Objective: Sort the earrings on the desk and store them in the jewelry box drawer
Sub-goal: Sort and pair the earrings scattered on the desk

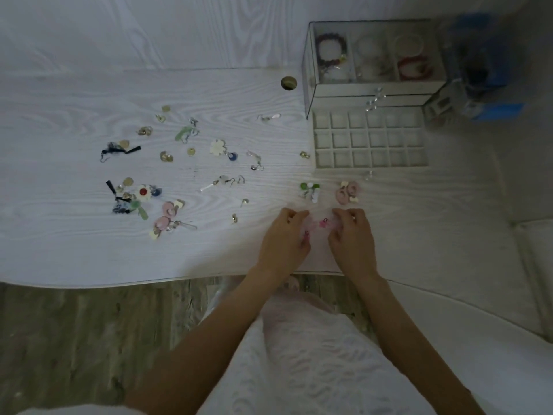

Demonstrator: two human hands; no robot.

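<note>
1. Taking the drawer (370, 142) as landmark: far to its left, on the white wood-grain table (74, 250), lies a loose scatter of earrings (143, 193), among them dark tassel pieces, gold studs, a green leaf-shaped one and a white flower with a red centre.
2. Closer to the drawer, still on its left, lie a white flower earring (217, 147) beside a blue bead, and a few clear hook earrings (223, 181).
3. Below and left of the drawer, the left hand (284, 238) rests near the table's front edge, palm down, fingers curled inward, its forearm reaching up from the lower left. Its fingertips pinch toward a small pink earring (307, 234); whether it grips the piece cannot be told.
4. Between the two hands, below the drawer, a brighter pink earring (323, 223) lies on the table.
5. Just below the drawer's front edge sit a green-and-white pair (310, 191) and, to its right, a pale pink ring-shaped pair (348, 192), side by side and apart.
6. The right hand (351, 236) mirrors the left, palm down, fingers bent narrow toward the pink pieces; its hold cannot be told.
7. The drawer stands pulled out from the glass jewelry box (374, 59) behind it, its grid compartments looking bare.
8. Bracelets (332, 50) lie in the box's top tray.
</note>
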